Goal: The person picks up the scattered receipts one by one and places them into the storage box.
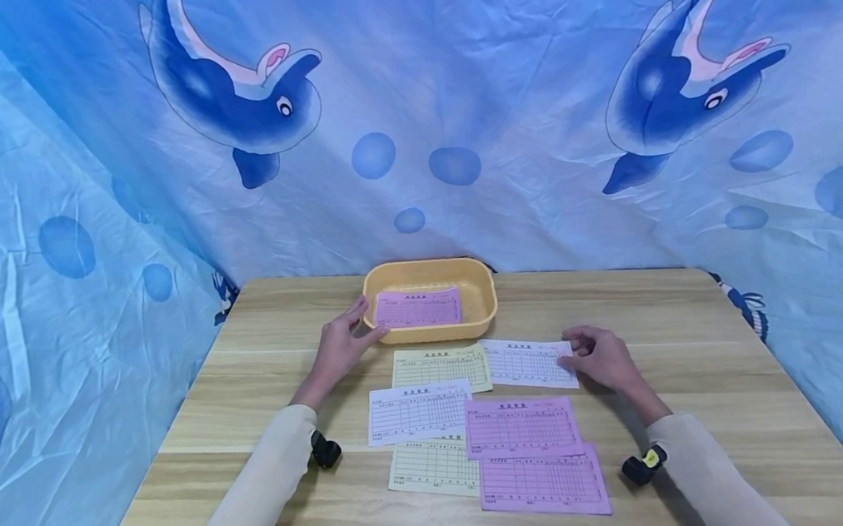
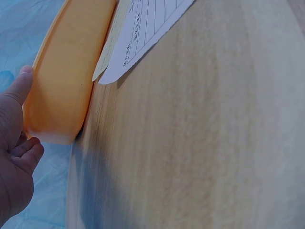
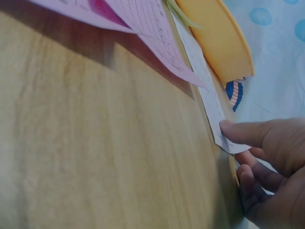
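In the head view my left hand [image 1: 337,345] holds the left end of a yellow-orange plastic basket [image 1: 438,333], with the thumb at its front rim. The left wrist view shows the thumb and curled fingers of that hand [image 2: 16,152] about the basket's corner [image 2: 66,81]. A purple printed receipt slip [image 1: 418,308] lies inside. My right hand [image 1: 603,356] pinches the right edge of a white receipt slip [image 1: 524,363], in front of the basket. In the right wrist view its thumb lies on top of the slip [image 3: 209,100] and fingers are beneath.
More slips overlap on the wooden table [image 1: 261,494]: a pale yellow one [image 1: 430,365], a white one [image 1: 420,413], another pale yellow one [image 1: 432,467] and two purple ones [image 1: 522,430], [image 1: 542,486]. A blue dolphin-print curtain [image 1: 509,230] hangs behind the table and at both sides.
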`<state>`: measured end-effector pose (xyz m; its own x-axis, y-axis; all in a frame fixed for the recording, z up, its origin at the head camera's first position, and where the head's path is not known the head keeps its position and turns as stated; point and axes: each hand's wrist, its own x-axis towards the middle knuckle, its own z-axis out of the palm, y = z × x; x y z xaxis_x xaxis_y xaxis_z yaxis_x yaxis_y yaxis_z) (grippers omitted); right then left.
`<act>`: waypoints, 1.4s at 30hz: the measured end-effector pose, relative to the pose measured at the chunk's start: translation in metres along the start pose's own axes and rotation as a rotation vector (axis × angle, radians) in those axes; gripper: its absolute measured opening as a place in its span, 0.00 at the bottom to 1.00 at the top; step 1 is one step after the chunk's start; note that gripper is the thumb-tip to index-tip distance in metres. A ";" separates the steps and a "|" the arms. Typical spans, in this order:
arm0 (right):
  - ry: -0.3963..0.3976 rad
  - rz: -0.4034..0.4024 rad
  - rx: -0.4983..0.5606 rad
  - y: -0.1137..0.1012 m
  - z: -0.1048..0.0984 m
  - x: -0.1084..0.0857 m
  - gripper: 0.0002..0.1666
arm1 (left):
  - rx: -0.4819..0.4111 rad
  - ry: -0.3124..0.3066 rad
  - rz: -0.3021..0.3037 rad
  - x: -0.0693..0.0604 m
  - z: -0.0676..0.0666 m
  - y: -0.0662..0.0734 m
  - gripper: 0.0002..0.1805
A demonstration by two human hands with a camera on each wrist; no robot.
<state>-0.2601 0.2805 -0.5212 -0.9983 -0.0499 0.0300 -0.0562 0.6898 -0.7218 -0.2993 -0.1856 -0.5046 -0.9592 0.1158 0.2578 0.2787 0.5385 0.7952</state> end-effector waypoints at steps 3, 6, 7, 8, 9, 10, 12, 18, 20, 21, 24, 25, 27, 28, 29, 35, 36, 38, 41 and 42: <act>0.006 0.001 -0.003 0.000 0.001 -0.001 0.25 | 0.003 0.001 -0.003 0.000 0.000 0.001 0.43; 0.010 -0.001 -0.002 -0.001 0.001 -0.001 0.23 | 0.006 0.001 -0.006 -0.001 0.000 0.003 0.43; 0.011 -0.001 -0.004 -0.001 0.000 -0.001 0.22 | 0.006 0.001 -0.006 -0.001 -0.001 0.003 0.43; 0.012 -0.002 -0.008 -0.002 0.000 -0.001 0.21 | 0.006 0.000 -0.008 -0.001 -0.001 0.003 0.42; 0.014 -0.002 -0.011 -0.002 0.000 -0.001 0.20 | 0.006 -0.001 -0.009 -0.001 -0.001 0.003 0.42; 0.018 -0.003 -0.014 -0.003 -0.001 -0.002 0.19 | 0.005 -0.002 -0.010 -0.001 -0.001 0.003 0.42; 0.022 -0.006 -0.021 -0.003 -0.002 -0.003 0.18 | 0.007 -0.004 -0.011 -0.001 -0.001 0.003 0.42; 0.053 -0.024 -0.045 -0.005 -0.008 -0.005 0.18 | 0.010 -0.007 -0.007 0.000 -0.001 0.003 0.41; 0.060 -0.029 -0.047 -0.005 -0.010 -0.006 0.18 | 0.012 -0.007 -0.008 0.000 -0.001 0.003 0.41; 0.063 -0.031 -0.049 -0.005 -0.011 -0.006 0.18 | 0.014 -0.007 -0.009 0.000 -0.001 0.003 0.41; 0.072 -0.028 -0.043 -0.005 -0.015 -0.007 0.18 | 0.020 -0.008 -0.017 0.001 -0.001 0.002 0.42; 0.076 -0.028 -0.041 -0.005 -0.016 -0.007 0.18 | 0.022 -0.008 -0.017 0.001 -0.001 0.002 0.42; 0.079 -0.021 -0.036 -0.005 -0.019 -0.009 0.18 | 0.025 -0.009 -0.018 0.001 -0.002 0.002 0.42; 0.078 -0.013 -0.029 -0.006 -0.020 -0.010 0.18 | 0.025 -0.009 -0.018 0.001 -0.002 0.003 0.42; 0.074 -0.004 -0.024 -0.007 -0.022 -0.010 0.19 | 0.026 -0.009 -0.016 0.001 -0.002 0.003 0.42; 0.081 0.047 0.019 -0.013 -0.030 -0.013 0.22 | 0.031 -0.009 -0.012 0.001 -0.001 0.003 0.42; 0.089 0.049 0.029 -0.013 -0.032 -0.013 0.22 | 0.031 -0.008 -0.012 0.001 -0.001 0.003 0.42; 0.099 0.051 0.038 -0.013 -0.034 -0.013 0.22 | 0.032 -0.008 -0.013 0.001 -0.001 0.002 0.42; 0.105 0.043 0.044 -0.014 -0.038 -0.014 0.22 | 0.031 -0.009 -0.013 0.000 -0.001 0.003 0.42; 0.109 0.039 0.046 -0.014 -0.040 -0.014 0.22 | 0.030 -0.009 -0.013 0.000 -0.001 0.003 0.42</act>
<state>-0.2457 0.3002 -0.4838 -0.9956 0.0572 0.0741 -0.0185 0.6557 -0.7548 -0.2986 -0.1845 -0.5018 -0.9631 0.1162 0.2430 0.2653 0.5646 0.7816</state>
